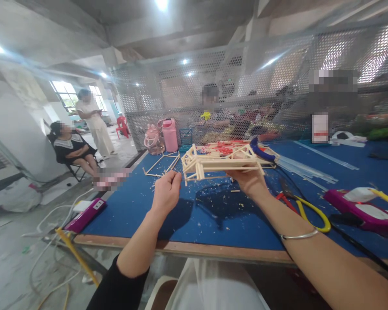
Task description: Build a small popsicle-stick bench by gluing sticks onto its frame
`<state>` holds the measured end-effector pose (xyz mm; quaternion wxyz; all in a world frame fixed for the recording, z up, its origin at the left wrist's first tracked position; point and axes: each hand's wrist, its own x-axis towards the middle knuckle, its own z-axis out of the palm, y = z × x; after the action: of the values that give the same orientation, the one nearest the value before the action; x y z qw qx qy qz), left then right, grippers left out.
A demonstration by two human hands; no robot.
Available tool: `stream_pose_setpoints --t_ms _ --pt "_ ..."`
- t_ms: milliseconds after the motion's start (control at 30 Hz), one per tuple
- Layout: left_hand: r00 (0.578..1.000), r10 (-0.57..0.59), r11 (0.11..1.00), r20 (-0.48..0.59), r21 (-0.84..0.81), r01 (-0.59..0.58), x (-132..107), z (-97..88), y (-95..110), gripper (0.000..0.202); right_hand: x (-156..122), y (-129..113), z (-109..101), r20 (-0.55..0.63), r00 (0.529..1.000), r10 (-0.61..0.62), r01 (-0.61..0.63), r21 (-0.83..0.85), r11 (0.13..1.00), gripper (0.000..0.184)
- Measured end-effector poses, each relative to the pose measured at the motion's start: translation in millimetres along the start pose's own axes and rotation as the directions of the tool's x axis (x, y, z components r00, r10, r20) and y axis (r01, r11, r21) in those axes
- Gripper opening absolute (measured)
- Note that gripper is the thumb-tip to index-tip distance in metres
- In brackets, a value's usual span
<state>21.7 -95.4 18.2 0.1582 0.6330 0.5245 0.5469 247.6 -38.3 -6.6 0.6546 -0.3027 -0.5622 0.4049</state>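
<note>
My right hand [248, 183] holds a small frame model of pale wooden sticks [226, 165] from below, raised above the blue table. Its fingers are partly hidden behind the sticks. My left hand [166, 191] is closed just left of the model, thumb on top of curled fingers. Whatever it may pinch is hidden. Behind that hand, a flat outline frame of thin sticks [158, 173] lies on the table. A dark blue curved handle [259, 150] shows behind the model's right end; the rest of that tool is hidden.
Red-tipped sticks [223, 147] lie behind the model. Clear glue sticks [307, 170] and pliers with red and yellow handles [315, 213] lie to the right. Purple power strips [87, 215] flank the table. Pink bottles [170, 134] stand near a mesh screen [168, 94]; people are beyond.
</note>
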Motion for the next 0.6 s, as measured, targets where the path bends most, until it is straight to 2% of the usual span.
stream_pose_setpoints --t_ms 67,133,200,233,267,300,333,367,433,467,500,533,600 --pt "0.99 -0.046 0.975 -0.135 -0.221 0.015 -1.1 -1.5 2.8 0.021 -1.0 -3.9 0.6 -0.069 0.997 -0.021 0.018 -0.052 0.998 0.033" --pt "0.954 -0.131 0.892 -0.271 -0.452 -0.006 -3.9 -3.7 6.3 0.019 -2.3 -7.1 1.4 -0.123 0.992 -0.036 0.026 -0.083 0.996 0.036" --pt "0.924 -0.218 0.808 -0.314 -0.589 -0.01 -10.3 -5.1 11.2 0.021 -2.5 -7.5 1.6 -0.123 0.992 -0.041 0.03 -0.091 0.995 0.035" --pt "0.926 -0.26 0.774 -0.275 -0.632 0.029 -14.9 -4.9 14.3 0.023 -2.0 -6.4 1.3 -0.111 0.993 -0.042 0.032 -0.09 0.995 0.034" --pt "0.931 -0.308 0.736 -0.193 -0.669 0.105 -20.1 -4.0 17.8 0.025 -1.1 -4.4 0.7 -0.105 0.994 -0.041 0.033 -0.084 0.996 0.034" --pt "0.929 -0.363 0.686 -0.075 -0.696 0.212 -25.6 -2.4 21.8 0.026 0.0 -1.9 -0.1 -0.111 0.993 -0.038 0.032 -0.059 0.998 0.033" --pt "0.905 -0.42 0.615 0.074 -0.71 0.343 -31.0 -0.3 26.0 0.026 1.2 0.9 -0.9 -0.118 0.993 -0.029 0.028 -0.017 0.999 0.032" --pt "0.849 -0.468 0.517 0.247 -0.702 0.489 -35.6 2.0 30.3 0.023 2.2 3.8 -1.6 -0.124 0.992 -0.016 0.02 0.032 0.999 0.029" --pt "0.683 -0.479 0.297 0.551 -0.631 0.717 -41.8 6.5 38.3 0.031 2.9 8.7 -1.6 -0.122 0.992 0.012 0.004 0.127 0.992 0.024" --pt "0.621 -0.448 0.209 0.643 -0.6 0.772 -43.2 8.5 41.6 0.038 2.4 10.4 -0.8 -0.107 0.994 0.018 0.0 0.167 0.986 0.025" --pt "0.599 -0.415 0.148 0.685 -0.598 0.788 -43.7 10.2 44.1 0.042 1.4 11.8 0.6 -0.088 0.996 0.017 0.0 0.196 0.981 0.027" --pt "0.609 -0.393 0.112 0.689 -0.621 0.775 -43.6 11.8 45.9 0.041 0.0 12.8 2.3 -0.072 0.997 0.007 0.008 0.215 0.977 0.027" --pt "0.671 -0.393 0.1 0.629 -0.695 0.712 -42.9 14.8 47.3 0.031 -2.7 14.3 5.7 -0.057 0.998 -0.029 0.042 0.238 0.97 0.022"
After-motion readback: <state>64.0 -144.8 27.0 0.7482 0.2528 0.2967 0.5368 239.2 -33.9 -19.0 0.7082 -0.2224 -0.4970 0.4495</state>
